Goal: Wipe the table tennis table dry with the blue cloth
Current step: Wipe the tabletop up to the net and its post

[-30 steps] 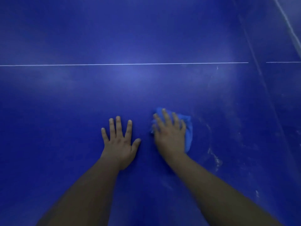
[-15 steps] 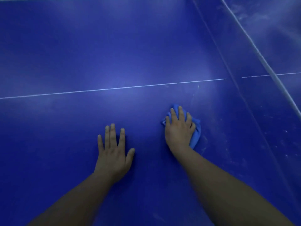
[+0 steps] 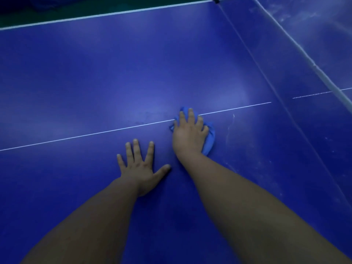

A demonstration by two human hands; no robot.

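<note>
Both bare forearms reach from the near edge out over the table tennis table (image 3: 114, 73), the left one angled in from the near left, the right one from the near right and stretched further. The left hand (image 3: 140, 168) lies palm down and flat on the surface, fingers straight and fanned, thumb splayed toward the right, holding nothing. The right hand (image 3: 187, 136) sits just beyond it and to its right, palm down on the blue cloth (image 3: 209, 140), its fingers bent over the wad and gripping it against the tabletop. The cloth is soft and crumpled, a lighter blue than the table, bulging out past the fingertips and along the hand's right side. It rests on the thin white centre line (image 3: 85, 135), which runs left to right across the table. The tabletop is a smooth, matt deep blue with a pale sheen at mid-distance and faint whitish streaks to the right of the cloth. A sheer net (image 3: 304, 54) with a white top band runs along the right, and a white edge line (image 3: 114, 15) marks the far side.
</note>
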